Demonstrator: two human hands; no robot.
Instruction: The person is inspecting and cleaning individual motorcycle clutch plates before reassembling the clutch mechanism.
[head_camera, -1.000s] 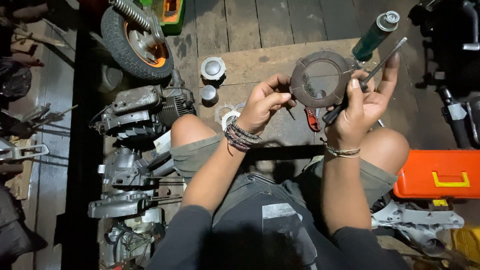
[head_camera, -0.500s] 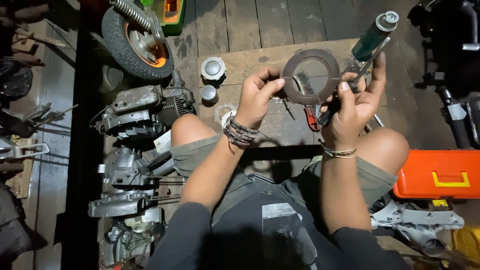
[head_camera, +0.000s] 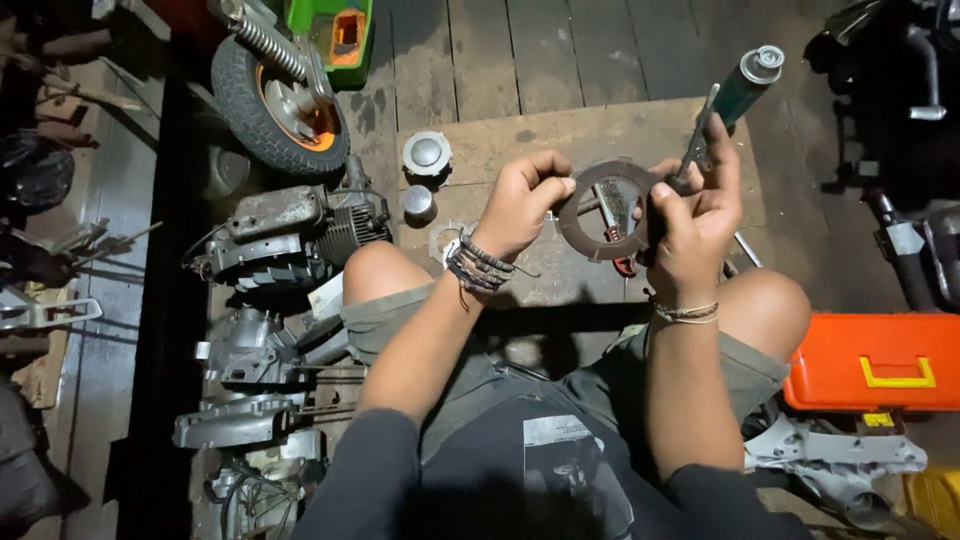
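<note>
Above the wooden board (head_camera: 560, 135), a ring-shaped friction disc (head_camera: 606, 212) is being pinched by the left hand (head_camera: 520, 203), while a slim metal tool (head_camera: 697, 140) is being gripped in the closed right hand (head_camera: 693, 222).

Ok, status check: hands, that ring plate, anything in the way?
Left hand pinches ring plate at its left edge. Right hand grips right edge plus a thin metal tool. Plate held up over wooden board. Nothing blocking.

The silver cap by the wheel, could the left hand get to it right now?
Probably not right away: the left hand is pinching the ring. The path across the board to the cap looks free.
</note>
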